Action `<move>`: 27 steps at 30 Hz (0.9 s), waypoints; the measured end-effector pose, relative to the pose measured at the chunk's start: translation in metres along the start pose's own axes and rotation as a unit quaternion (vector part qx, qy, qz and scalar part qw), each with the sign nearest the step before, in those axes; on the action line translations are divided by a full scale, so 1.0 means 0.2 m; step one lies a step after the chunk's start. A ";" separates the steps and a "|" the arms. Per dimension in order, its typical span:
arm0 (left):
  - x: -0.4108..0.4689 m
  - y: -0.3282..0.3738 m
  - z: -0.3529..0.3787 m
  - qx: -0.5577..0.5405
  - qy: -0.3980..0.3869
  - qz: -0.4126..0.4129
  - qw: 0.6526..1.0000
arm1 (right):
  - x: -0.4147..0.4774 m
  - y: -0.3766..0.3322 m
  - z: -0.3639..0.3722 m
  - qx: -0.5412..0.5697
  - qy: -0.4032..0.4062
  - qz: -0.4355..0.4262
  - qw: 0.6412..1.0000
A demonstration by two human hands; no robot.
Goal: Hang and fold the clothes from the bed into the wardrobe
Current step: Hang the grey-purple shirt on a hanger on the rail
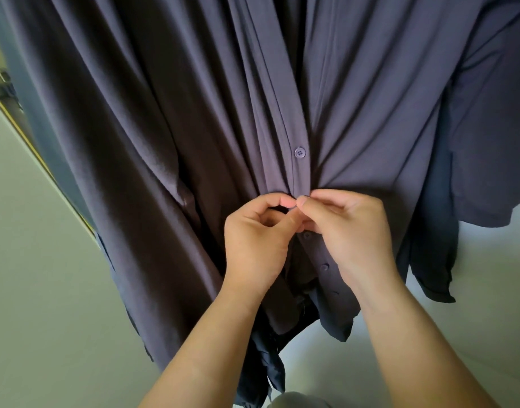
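Observation:
A long dark purple button-front garment [153,136] hangs in front of me and fills most of the head view. One fastened button [299,152] shows on its placket. Just below it, my left hand [256,237] and my right hand [344,228] meet at the placket. Both pinch the fabric edge there with thumb and fingers, their fingertips touching. The button under the fingertips is hidden. Further buttons [324,267] lie unfastened lower down, where the front gapes open.
A darker garment [429,260] hangs behind on the right, with a short sleeve [494,142] beside it. A pale wardrobe panel [32,260] slopes along the left, with a metal hinge [0,83] near its upper edge. A light surface lies below right.

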State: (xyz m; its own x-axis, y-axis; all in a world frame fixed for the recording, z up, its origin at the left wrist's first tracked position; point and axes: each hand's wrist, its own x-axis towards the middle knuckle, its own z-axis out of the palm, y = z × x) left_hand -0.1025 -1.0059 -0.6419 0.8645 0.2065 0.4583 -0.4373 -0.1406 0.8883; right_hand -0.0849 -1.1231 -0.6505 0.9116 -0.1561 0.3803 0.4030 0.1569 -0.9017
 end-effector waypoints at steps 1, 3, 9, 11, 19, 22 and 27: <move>0.00 0.00 0.00 0.006 0.005 0.003 1.000 | 0.00 0.00 0.00 0.002 -0.006 -0.003 1.000; -0.01 0.00 0.00 0.010 0.005 0.002 1.000 | 0.01 0.01 -0.01 -0.009 -0.018 -0.010 1.000; 0.00 -0.01 -0.02 0.015 -0.014 0.013 1.000 | 0.01 0.04 -0.03 -0.073 0.011 -0.041 0.996; 0.00 0.00 -0.02 0.017 -0.012 0.011 1.000 | 0.00 0.05 -0.03 -0.102 0.002 -0.064 0.993; 0.07 0.04 -0.04 -0.027 -0.041 -0.148 0.988 | 0.01 0.09 -0.05 -0.172 -0.044 -0.151 0.972; 0.09 0.05 -0.06 -0.080 -0.074 -0.230 0.967 | 0.01 0.09 -0.06 -0.150 -0.055 -0.152 0.976; 0.08 0.01 -0.05 -0.113 -0.063 -0.228 0.965 | -0.02 0.12 -0.06 -0.073 -0.024 -0.109 0.991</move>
State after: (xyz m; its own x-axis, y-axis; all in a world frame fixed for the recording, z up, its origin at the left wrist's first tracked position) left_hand -0.0920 -0.9931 -0.6335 0.9968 0.0766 0.0224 -0.0341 0.1550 0.9873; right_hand -0.0791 -1.1309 -0.6759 0.8087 -0.1227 0.5753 0.5776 -0.0189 -0.8161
